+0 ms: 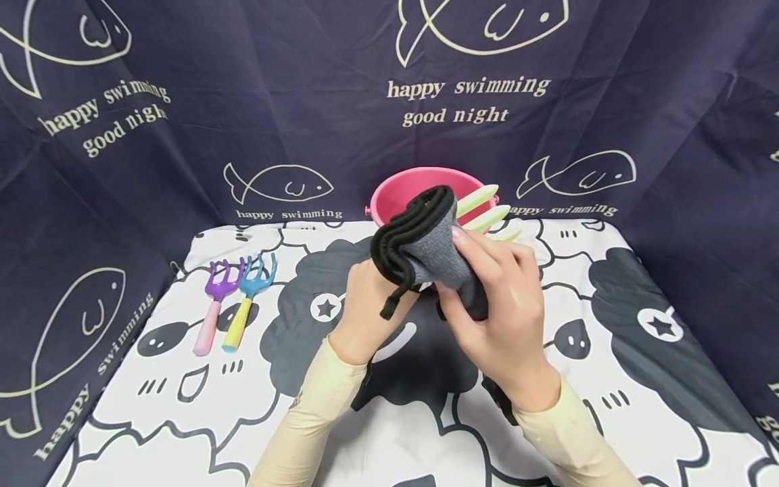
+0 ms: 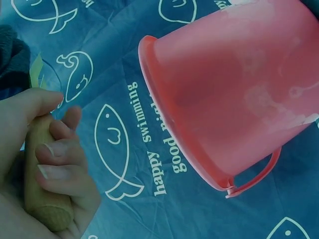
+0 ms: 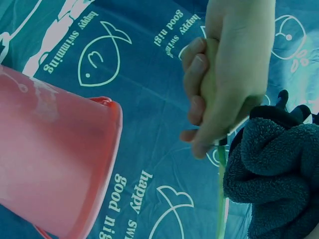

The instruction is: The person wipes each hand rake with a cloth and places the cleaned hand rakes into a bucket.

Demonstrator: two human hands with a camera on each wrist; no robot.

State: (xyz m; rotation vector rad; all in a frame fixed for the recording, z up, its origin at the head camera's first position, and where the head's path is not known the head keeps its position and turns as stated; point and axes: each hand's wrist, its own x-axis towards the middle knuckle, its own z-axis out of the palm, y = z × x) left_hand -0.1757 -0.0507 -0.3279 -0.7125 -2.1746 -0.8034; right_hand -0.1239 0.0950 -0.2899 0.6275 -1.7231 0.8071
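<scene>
Gripped in my left hand (image 1: 365,304) is a tool with a wooden handle (image 2: 45,174) and green prongs (image 1: 489,218), which looks like a toy hand fork. The fingers curl round the handle in the left wrist view. My right hand (image 1: 505,297) holds a bunched grey cloth (image 1: 447,257) with black edging, thumb and fingers closed on its folds. In the head view the cloth overlaps the left hand and hides the tool's neck. The right wrist view shows the cloth (image 3: 279,164) close beside the green part (image 3: 222,184).
A pink bucket (image 1: 420,181) with a handle stands at the back, behind the hands. On the left lie two toy forks, one purple with a pink handle (image 1: 208,328), one blue with a yellow handle (image 1: 239,325). Dark printed fabric (image 1: 316,101) rises behind the sheep-patterned cover (image 1: 152,439).
</scene>
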